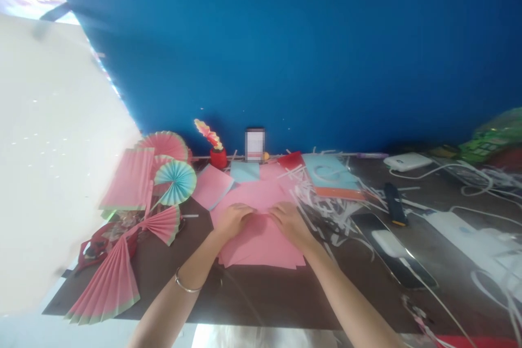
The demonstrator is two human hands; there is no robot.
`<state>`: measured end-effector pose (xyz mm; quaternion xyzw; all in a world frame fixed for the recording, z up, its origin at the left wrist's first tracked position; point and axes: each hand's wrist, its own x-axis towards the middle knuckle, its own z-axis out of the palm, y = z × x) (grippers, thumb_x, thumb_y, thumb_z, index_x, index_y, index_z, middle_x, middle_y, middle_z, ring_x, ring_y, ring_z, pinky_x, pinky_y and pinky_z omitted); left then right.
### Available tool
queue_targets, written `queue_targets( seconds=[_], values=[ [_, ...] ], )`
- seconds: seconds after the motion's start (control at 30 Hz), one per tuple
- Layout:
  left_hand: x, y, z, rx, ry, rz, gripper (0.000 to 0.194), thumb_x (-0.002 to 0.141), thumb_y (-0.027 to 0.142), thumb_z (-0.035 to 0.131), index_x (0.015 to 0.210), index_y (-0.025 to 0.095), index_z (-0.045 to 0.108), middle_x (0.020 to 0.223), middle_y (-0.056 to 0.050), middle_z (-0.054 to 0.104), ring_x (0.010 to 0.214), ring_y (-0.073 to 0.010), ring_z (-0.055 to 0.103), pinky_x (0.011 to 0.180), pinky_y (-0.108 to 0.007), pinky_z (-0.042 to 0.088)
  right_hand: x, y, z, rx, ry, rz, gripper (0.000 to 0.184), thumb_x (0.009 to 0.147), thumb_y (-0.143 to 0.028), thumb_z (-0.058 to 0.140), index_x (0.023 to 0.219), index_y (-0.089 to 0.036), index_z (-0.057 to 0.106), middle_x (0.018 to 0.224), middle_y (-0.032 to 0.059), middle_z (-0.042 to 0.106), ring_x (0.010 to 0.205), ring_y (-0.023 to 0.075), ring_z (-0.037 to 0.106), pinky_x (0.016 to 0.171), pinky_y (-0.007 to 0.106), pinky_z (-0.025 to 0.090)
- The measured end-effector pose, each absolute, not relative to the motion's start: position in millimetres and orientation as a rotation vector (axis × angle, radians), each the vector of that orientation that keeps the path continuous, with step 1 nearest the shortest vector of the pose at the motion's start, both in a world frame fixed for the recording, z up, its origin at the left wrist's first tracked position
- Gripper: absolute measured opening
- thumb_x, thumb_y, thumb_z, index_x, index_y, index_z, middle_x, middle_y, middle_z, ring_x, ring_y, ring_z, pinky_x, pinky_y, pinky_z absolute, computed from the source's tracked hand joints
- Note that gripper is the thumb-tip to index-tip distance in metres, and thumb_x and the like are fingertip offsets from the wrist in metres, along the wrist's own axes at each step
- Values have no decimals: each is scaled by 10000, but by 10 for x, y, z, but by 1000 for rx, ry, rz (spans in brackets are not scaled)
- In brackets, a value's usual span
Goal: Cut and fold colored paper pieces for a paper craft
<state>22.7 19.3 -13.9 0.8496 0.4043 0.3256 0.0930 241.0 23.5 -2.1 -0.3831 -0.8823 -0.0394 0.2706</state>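
Observation:
Sheets of pink paper lie on the dark table in front of me. My left hand is closed, its fingertips pinching a narrow raised edge of the top sheet. Facing it across a small gap, my right hand pinches the same edge with bent fingers. The edge runs straight between my fingertips. My thumbs are mostly hidden. Behind the pink paper is a light blue sheet, and a pink piece with a pale edge lies to the left.
Pleated pink fans and a round blue pleated fan stand at the left. White paper strips are heaped to the right. Beyond them lie a phone under a white case, cables, and a white power bank.

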Motion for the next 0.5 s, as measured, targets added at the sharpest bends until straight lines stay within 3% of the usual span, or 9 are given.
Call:
queue_targets(
  seconds=[0.23, 0.5],
  values=[
    [192, 184, -187, 2585, 1257, 1022, 275, 822, 102, 432, 1006, 168, 626, 945, -58, 684, 848, -189, 633, 793, -363, 508, 2345, 194, -82, -1040, -2265, -211, 198, 850, -137, 439, 839, -186, 630, 780, 44, 604, 763, 169, 528, 741, 311, 389],
    [216, 120, -135, 2488, 1438, 1066, 297, 819, 112, 422, 989, 225, 638, 942, -22, 686, 878, -170, 627, 819, -319, 505, 2491, 222, -87, -1025, -2245, -366, 217, 841, -109, 433, 943, -172, 614, 849, 58, 625, 814, 189, 542, 745, 334, 418]
  ],
)
